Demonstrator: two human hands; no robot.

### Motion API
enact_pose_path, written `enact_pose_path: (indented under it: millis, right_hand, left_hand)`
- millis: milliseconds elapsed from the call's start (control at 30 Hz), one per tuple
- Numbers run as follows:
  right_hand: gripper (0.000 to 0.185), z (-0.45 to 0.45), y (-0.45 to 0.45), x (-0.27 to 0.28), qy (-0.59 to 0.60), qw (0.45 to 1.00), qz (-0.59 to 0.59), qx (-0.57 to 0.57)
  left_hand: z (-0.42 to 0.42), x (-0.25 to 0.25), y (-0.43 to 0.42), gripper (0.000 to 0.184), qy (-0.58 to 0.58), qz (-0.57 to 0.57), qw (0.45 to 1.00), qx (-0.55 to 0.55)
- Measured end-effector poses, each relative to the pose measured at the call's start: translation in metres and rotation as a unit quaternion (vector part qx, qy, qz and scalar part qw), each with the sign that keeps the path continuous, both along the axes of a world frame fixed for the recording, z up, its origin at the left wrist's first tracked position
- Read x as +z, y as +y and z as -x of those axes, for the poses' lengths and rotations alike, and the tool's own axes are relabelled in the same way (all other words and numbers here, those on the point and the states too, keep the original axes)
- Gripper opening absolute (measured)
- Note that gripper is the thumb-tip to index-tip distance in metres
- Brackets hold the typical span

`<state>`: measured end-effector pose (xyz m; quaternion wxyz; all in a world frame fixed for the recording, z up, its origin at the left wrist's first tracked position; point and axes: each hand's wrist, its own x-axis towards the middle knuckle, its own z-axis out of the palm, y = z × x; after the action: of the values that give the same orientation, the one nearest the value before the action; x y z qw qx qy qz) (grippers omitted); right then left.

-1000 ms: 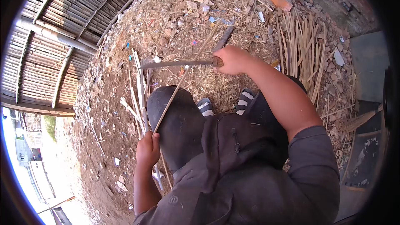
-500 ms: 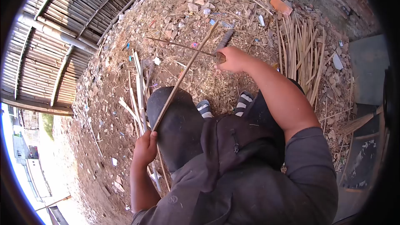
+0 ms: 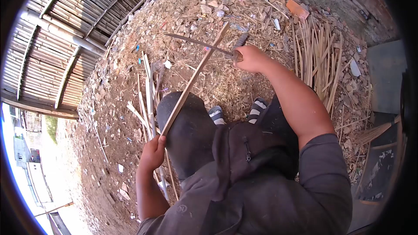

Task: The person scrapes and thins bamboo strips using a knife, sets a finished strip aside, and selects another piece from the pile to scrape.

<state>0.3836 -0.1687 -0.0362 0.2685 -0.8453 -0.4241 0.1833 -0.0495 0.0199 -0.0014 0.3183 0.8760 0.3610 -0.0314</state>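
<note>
My left hand [image 3: 153,151] is closed round the near end of a long bamboo strip [image 3: 191,82], which slants up and away across my left knee. In my right hand [image 3: 249,59] is the handle of a machete [image 3: 196,43], gripped in closed fingers. Its dark, narrow blade points left and crosses the strip near the far end; whether the edge touches it I cannot tell. Just beyond my right hand a dark ribbed rod-like piece [image 3: 241,40] lies on the ground.
Several split strips [image 3: 315,52] lie in a pile at the right, with more loose strips [image 3: 148,87] beside my left knee. A brick [image 3: 297,8] lies near the wall. A bamboo fence [image 3: 56,56] stands at the left, a broom [image 3: 376,131] at the right. Chips and rubble litter the ground.
The machete has shifted slightly right along with my right hand, and its blade shows broader now. The bamboo strip has turned a little about its length; my left hand keeps its hold.
</note>
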Motion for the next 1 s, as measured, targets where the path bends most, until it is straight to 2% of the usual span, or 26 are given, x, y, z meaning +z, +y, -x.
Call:
enact_pose_path:
  millis: [200, 300, 333, 433, 567, 600, 700, 800, 900, 933, 1000]
  right_hand:
    - [0.027, 0.033, -0.006, 0.012, -0.16, 0.981, 0.019, 0.104]
    - [0.023, 0.035, -0.005, 0.012, -0.081, 0.989, 0.03, 0.124]
    - [0.023, 0.024, -0.004, 0.004, -0.044, 0.993, -0.013, 0.104]
    - [0.024, 0.008, -0.003, 0.0, 0.011, 0.999, -0.037, -0.021]
    - [0.029, 0.025, 0.0, -0.01, -0.177, 0.984, -0.014, 0.034]
    - [0.026, 0.036, -0.001, 0.003, -0.196, 0.978, -0.006, 0.075]
    - [0.031, 0.045, 0.003, 0.024, -0.158, 0.973, 0.093, 0.14]
    - [0.033, 0.009, 0.004, -0.018, 0.03, 0.996, -0.079, -0.018]
    - [0.031, -0.005, 0.005, -0.019, -0.009, 0.999, -0.035, -0.04]
    - [0.031, 0.006, 0.001, 0.001, 0.004, 1.0, 0.012, -0.003]
    - [0.031, 0.035, 0.002, 0.016, -0.08, 0.991, 0.059, 0.093]
  left_hand:
    - [-0.009, 0.005, -0.003, 0.046, 0.008, -0.021, 0.999, -0.027]
    - [-0.013, 0.001, -0.009, 0.045, 0.015, -0.067, 0.997, -0.03]
    - [-0.012, -0.002, -0.008, 0.044, 0.012, -0.061, 0.998, -0.025]
    - [-0.015, 0.002, -0.01, 0.043, -0.003, -0.062, 0.998, -0.018]
    - [-0.017, 0.01, -0.01, 0.041, 0.003, -0.052, 0.998, -0.023]
    - [-0.018, 0.01, -0.01, 0.041, 0.012, -0.06, 0.998, -0.028]
    - [-0.02, 0.007, -0.006, 0.041, 0.028, -0.083, 0.995, -0.039]
    - [-0.018, 0.001, -0.004, 0.042, 0.019, -0.094, 0.995, -0.041]
    - [-0.016, 0.01, -0.004, 0.044, 0.017, -0.069, 0.997, -0.036]
    - [-0.017, 0.014, -0.002, 0.045, 0.017, -0.052, 0.998, -0.035]
    - [-0.018, 0.017, 0.0, 0.046, 0.029, -0.035, 0.998, -0.04]
